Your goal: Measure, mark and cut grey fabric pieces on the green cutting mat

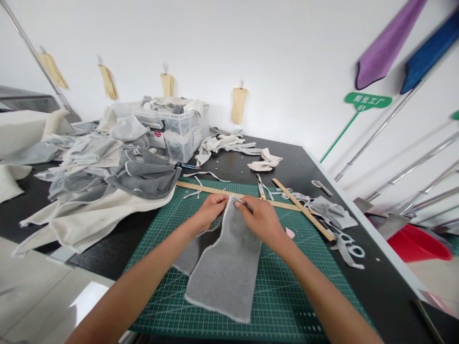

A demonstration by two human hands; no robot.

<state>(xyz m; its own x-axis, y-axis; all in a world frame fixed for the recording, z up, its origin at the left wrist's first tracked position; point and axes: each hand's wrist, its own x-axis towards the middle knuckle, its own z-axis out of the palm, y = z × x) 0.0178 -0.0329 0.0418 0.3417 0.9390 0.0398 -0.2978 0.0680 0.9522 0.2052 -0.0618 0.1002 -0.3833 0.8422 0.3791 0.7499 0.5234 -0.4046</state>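
A grey fabric piece (pixel 224 267) lies on the green cutting mat (pixel 287 296), reaching from the near edge up to my hands. My left hand (pixel 210 212) pinches its upper left edge with closed fingers. My right hand (pixel 261 220) presses on the upper right part of the fabric and holds a thin dark tool (pixel 245 205), perhaps a pen or blade; its tip points left, toward the fabric's top edge. A second grey piece (pixel 190 258) lies partly under the first.
Two wooden rulers (pixel 303 209) cross at the mat's far edge, with fabric scraps around them. A heap of grey and cream cloth (pixel 107 177) fills the left side, a clear plastic bin (pixel 175 129) behind it. Scissors (pixel 349 243) lie at right. A red basin (pixel 418 243) sits beyond the table edge.
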